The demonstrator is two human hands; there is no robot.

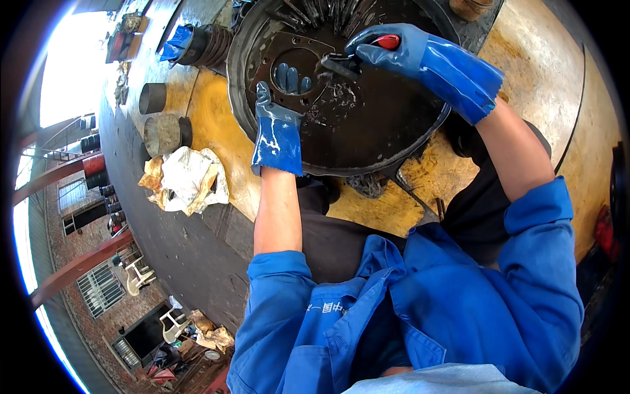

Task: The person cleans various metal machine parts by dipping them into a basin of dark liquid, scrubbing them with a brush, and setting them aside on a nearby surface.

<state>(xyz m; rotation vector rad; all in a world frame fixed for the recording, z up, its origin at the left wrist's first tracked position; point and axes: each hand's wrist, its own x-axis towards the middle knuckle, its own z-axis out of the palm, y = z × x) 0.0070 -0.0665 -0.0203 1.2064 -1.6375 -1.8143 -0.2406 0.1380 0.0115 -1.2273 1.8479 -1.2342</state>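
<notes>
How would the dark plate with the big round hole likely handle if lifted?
The plate is probably slippery, as its surface gleams wet. It seems stiff, showing no bend where the left hand holds one side.

Over the round black pan [387,125], I watch the left hand [278,113] grip a holed plate [267,64], the right hand [401,52] a red-handled tool [341,67].

looks like a grimy workshop, partly open to daylight [75,62]. shows it in the pan [235,79] of dark, oily liquid [387,111], the holed plate [283,47] within its rim, 2 short cylinders [162,134], yellow-stained ground [377,209] and rubber gloves [279,143]. takes in red beams [82,268], drums [95,172], a brick wall [62,243] and 2 pale chairs [139,276] near piled clutter [213,336] farther off at the left.
</notes>
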